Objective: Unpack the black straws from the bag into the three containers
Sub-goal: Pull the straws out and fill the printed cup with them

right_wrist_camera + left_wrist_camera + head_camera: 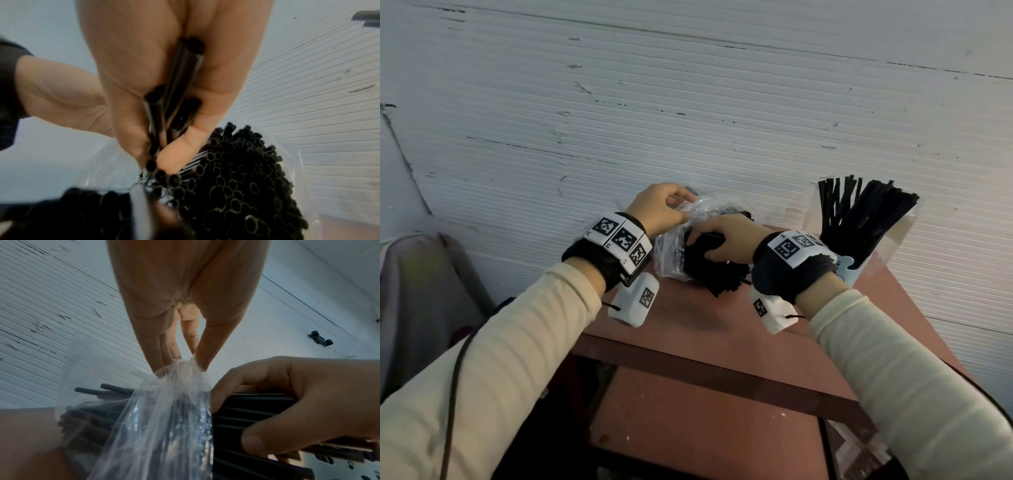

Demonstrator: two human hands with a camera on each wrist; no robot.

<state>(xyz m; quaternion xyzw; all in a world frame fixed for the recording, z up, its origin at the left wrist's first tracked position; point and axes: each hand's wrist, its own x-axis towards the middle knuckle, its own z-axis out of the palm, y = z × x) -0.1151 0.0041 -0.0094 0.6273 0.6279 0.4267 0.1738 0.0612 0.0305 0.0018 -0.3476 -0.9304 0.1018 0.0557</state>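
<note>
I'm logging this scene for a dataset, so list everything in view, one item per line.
Plastic bag: one, clear, lying on the table, mouth held open.
Straws: many, black, in the bag and sticking out.
Container: one visible, clear, right rear of table, filled with black straws.
Table: one, reddish-brown, against the wall.
Wall: white, ribbed.
Left hand: pinches the bag.
Right hand: grips a bundle of straws.
</note>
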